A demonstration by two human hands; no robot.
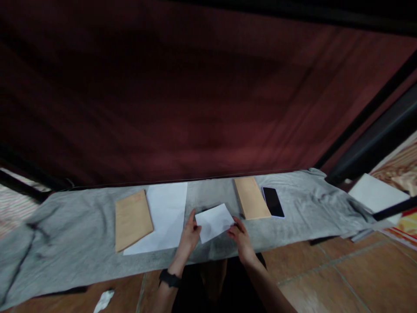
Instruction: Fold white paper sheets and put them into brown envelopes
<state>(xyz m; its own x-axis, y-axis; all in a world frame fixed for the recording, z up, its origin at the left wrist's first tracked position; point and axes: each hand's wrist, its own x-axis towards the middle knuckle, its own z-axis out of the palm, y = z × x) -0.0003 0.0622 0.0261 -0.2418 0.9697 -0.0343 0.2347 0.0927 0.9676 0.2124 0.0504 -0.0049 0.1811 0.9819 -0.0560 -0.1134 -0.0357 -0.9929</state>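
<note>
A folded white sheet of paper (215, 222) is held between my two hands, a little above the grey cloth. My left hand (190, 230), with a dark band on the wrist, pinches its left edge. At the right edge, my right hand (240, 237) grips the paper between thumb and fingers. Left of my hands, a larger white sheet (167, 217) lies flat, partly covered by a brown envelope (133, 221). To the right lies another brown envelope stack (252, 198), close beside a dark-screened phone (273, 202).
The grey cloth (302, 204) covers a long narrow surface against a dark red fabric panel (208, 108). Black bars (374, 130) slant at the right side. Below is a tiled floor (325, 269) with a crumpled white tissue (104, 300). A white flat object (378, 193) sits far right.
</note>
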